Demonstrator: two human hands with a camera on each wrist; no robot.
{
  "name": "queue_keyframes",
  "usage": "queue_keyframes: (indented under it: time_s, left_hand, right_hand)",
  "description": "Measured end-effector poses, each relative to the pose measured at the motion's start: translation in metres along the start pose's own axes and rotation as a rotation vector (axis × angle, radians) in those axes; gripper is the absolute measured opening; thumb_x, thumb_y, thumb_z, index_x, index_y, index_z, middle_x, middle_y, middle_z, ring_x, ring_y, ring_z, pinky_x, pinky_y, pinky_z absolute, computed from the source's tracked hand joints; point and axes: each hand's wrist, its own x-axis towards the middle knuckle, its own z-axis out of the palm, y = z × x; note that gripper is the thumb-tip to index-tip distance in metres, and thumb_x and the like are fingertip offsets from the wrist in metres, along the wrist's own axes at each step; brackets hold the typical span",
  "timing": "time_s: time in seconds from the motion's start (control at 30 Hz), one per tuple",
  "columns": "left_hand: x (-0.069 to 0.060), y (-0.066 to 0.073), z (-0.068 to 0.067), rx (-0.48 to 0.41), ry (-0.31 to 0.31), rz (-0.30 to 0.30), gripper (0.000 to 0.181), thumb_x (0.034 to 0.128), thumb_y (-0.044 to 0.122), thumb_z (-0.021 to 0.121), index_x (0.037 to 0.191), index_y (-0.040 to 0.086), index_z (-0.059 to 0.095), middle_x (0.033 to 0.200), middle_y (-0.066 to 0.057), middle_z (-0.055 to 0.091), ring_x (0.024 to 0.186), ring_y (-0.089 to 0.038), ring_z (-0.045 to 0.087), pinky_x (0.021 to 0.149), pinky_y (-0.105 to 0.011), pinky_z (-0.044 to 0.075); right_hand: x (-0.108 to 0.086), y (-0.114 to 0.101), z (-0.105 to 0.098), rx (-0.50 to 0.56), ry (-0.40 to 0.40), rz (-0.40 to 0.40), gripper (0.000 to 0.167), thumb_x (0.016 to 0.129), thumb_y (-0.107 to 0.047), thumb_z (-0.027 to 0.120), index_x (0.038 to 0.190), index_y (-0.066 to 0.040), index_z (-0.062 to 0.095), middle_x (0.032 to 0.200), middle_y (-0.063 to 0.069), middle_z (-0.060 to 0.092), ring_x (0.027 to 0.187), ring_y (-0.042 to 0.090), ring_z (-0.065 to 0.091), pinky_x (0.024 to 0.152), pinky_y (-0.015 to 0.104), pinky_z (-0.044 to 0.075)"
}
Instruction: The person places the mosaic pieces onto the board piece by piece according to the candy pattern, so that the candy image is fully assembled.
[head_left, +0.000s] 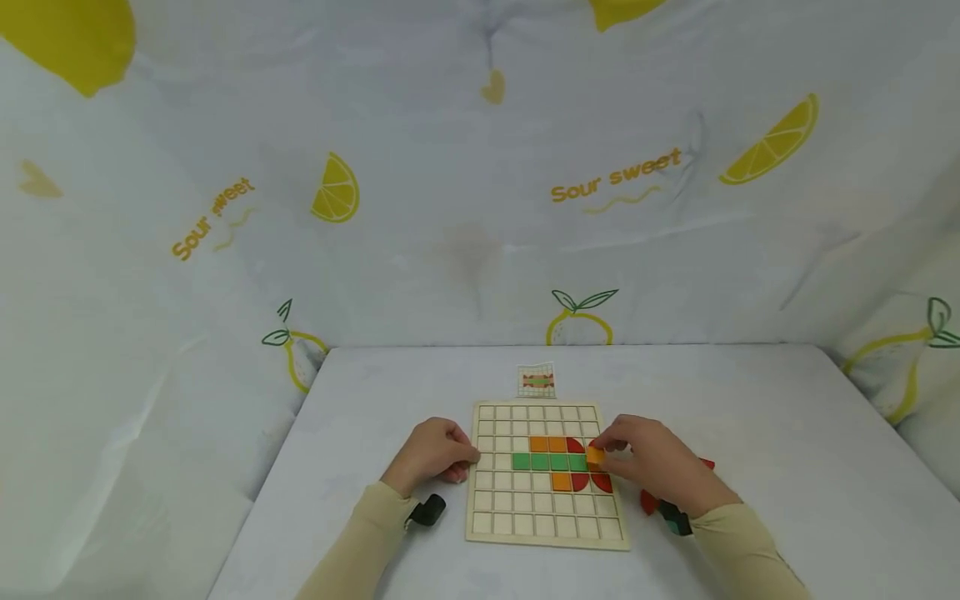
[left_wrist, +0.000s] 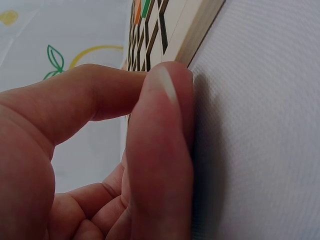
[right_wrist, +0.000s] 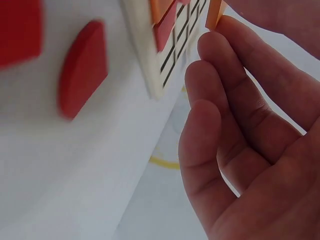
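A pale wooden grid board (head_left: 517, 527) lies on the table in the head view. My left hand (head_left: 435, 450) is at its left side, thumb and index finger pinching the edge; the left wrist view shows the thumb (left_wrist: 160, 145) against that edge. Between the thumb and fingers of my right hand (head_left: 652, 458) is an orange square tile (head_left: 596, 457), held over the right end of a row of green tiles (head_left: 550, 462). Orange squares (head_left: 547, 444) and red quarter-round tiles (head_left: 602, 482) sit in the rows above and below. My right fingers partly hide the upper row's end.
Behind the board lies a small pattern card (head_left: 536, 381) showing a coloured grid. Loose red pieces (head_left: 649, 502) lie right of the board, partly under my right forearm; one red quarter-round piece (right_wrist: 84, 70) shows in the right wrist view. A lemon-print cloth (head_left: 450, 250) hangs behind the table.
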Motion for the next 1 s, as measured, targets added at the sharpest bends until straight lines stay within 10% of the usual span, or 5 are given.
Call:
queue_keyframes:
  time_s: [1.0]
  left_hand:
    - [0.001,0.001,0.000,0.017,-0.005,0.002,0.018,0.0869,0.019,0.086,0.089,0.008,0.072,0.069,-0.004,0.073,0.056,-0.011,0.068,0.054,-0.025,0.058]
  right_hand:
    - [0.015,-0.044,0.042,-0.082,-0.028,-0.273,0.015,0.086,-0.020,0.091,0.096,-0.021,0.081,0.091,-0.015,0.063,0.084,0.002,0.056,0.080,0.031,0.057]
